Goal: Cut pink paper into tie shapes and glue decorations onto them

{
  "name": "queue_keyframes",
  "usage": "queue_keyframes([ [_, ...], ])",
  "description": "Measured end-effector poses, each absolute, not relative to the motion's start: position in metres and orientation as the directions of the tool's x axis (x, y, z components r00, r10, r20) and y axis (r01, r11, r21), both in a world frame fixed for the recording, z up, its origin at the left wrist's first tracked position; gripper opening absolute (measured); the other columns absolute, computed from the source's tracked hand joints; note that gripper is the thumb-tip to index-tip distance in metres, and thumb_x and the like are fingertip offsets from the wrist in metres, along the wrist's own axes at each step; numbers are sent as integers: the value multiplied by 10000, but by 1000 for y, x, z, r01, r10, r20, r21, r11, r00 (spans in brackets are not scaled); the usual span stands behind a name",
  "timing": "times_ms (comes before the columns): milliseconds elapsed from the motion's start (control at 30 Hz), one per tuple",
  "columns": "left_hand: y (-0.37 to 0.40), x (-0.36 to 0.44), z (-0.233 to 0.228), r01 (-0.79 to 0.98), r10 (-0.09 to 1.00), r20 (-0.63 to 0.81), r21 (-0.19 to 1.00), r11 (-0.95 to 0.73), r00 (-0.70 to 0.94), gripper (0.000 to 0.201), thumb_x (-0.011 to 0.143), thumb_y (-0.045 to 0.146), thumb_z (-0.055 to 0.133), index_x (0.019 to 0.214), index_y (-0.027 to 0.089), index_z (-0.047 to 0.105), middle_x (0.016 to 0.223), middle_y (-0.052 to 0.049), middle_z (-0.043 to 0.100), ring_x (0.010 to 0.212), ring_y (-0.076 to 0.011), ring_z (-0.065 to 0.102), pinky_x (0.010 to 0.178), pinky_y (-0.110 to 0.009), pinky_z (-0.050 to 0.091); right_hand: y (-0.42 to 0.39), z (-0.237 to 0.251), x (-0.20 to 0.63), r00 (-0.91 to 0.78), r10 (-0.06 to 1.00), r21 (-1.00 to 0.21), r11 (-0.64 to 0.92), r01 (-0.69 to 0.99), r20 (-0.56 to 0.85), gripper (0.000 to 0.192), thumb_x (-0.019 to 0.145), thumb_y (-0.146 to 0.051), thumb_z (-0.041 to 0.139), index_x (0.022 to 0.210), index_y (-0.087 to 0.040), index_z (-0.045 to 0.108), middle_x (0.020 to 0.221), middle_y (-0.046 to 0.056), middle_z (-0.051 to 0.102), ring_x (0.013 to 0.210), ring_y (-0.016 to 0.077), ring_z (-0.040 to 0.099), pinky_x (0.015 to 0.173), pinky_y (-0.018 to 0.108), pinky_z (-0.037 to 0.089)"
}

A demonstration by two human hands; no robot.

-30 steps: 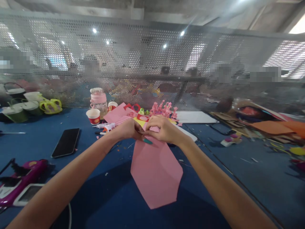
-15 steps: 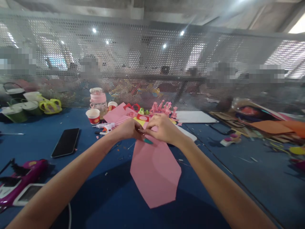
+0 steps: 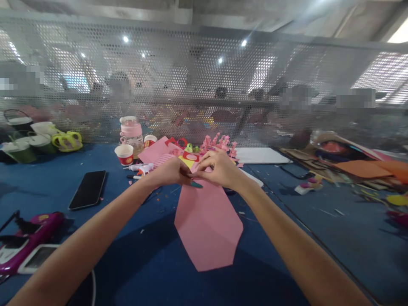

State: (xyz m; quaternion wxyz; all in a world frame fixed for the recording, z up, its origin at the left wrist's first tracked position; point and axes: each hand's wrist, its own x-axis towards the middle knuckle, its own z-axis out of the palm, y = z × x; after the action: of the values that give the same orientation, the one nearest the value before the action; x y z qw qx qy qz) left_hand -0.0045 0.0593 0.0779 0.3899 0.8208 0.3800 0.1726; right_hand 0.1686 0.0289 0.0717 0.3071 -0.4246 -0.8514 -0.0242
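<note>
On the blue table, hands seemingly pinch folded pink paper.

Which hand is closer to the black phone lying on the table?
Left. The left hand works at the pink paper, with the phone off to its left; the right hand is farther away.

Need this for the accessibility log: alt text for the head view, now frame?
Left hand and right hand pinch the far end of a pink paper sheet on a blue table. A black phone lies left, craft scraps behind.
</note>
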Motion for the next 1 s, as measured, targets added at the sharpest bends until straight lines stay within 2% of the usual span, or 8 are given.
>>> queue_keyframes([
  [200,54,-3,82,527,793,8,743,-413,609,85,506,202,707,526,145,647,432,52,504,451,-66,393,452,-196,266,30,73,170,-449,757,-337,627,702,474,299,704,-457,618,579,-198,699,600,29,658,589,130,550,618,277,367],
  [400,55,-3,78,532,771,30,707,-466,636,135,498,240,737,538,142,653,441,41,548,451,-74,449,449,-188,297,25,79,167,-374,870,-418,484,769,321,234,650,-399,674,606,-171,697,588,35,658,543,125,539,508,251,337],
  [467,57,-2,76,543,779,26,702,-461,627,183,490,235,745,625,138,668,494,26,593,487,-91,502,457,-185,321,22,81,165,-382,877,-372,472,799,291,220,680,-374,651,605,-169,686,595,38,657,551,127,539,522,255,341],
  [567,57,-1,74,555,797,12,712,-430,603,321,473,210,753,768,130,655,558,5,634,542,-121,565,473,-186,364,18,82,161,-442,850,-189,502,844,286,277,784,-329,538,594,-170,662,608,44,652,580,136,542,636,301,364],
  [633,56,0,75,553,804,9,721,-417,595,354,460,180,752,789,126,632,560,3,637,554,-133,584,479,-190,385,16,81,157,-463,840,-56,496,866,284,370,843,-338,444,583,-173,648,597,47,638,604,150,547,745,373,348],
  [700,56,0,76,550,811,3,734,-399,584,354,454,132,736,785,130,610,546,11,631,548,-138,592,483,-196,401,15,80,155,-471,833,26,485,874,290,447,876,-370,368,578,-178,641,582,46,620,629,164,552,824,443,302],
  [800,55,1,77,533,822,-20,770,-350,569,364,450,82,711,786,133,581,525,23,623,544,-145,601,499,-212,426,14,79,153,-500,801,62,510,858,329,470,892,-375,326,594,-185,636,592,41,607,671,174,558,885,480,247],
  [1000,55,0,75,497,839,-43,821,-280,543,368,447,91,713,780,130,563,528,16,623,573,-155,615,510,-221,440,17,78,154,-518,766,51,542,839,380,414,894,-377,328,687,-186,631,636,31,611,730,172,559,936,479,202],
])
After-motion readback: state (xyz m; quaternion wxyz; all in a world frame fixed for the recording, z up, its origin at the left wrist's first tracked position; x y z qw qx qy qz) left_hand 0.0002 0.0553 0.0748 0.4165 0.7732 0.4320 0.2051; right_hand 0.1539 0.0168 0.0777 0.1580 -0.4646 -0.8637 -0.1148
